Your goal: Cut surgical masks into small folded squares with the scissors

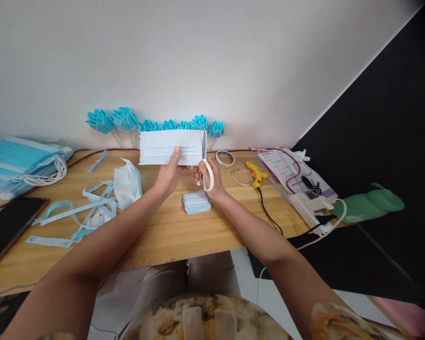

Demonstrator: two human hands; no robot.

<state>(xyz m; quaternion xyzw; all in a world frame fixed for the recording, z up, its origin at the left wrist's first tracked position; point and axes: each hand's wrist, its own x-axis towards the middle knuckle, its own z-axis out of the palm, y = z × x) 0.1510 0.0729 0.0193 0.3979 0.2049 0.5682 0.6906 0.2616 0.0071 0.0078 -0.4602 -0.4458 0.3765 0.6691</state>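
A pale face mask (159, 141) is held up above the table by my left hand (170, 174), thumb on the near face and fingers behind. My right hand (213, 182) grips the white handles of a pair of scissors (208, 175). Their blades point upward along the mask's right edge. Below the hands, a small stack of cut mask pieces (196, 203) lies on the wood. Left of my left hand are another loose mask piece (127, 184) and a tangle of cut strips (92, 212).
Blue flowers on sticks (124, 118) stand along the wall. A pile of blue masks (17, 160) and a phone (12, 224) lie at left. At right are a tape roll (225, 158), a yellow glue gun (256, 174), a power strip (313, 212) and a green bottle (371, 205).
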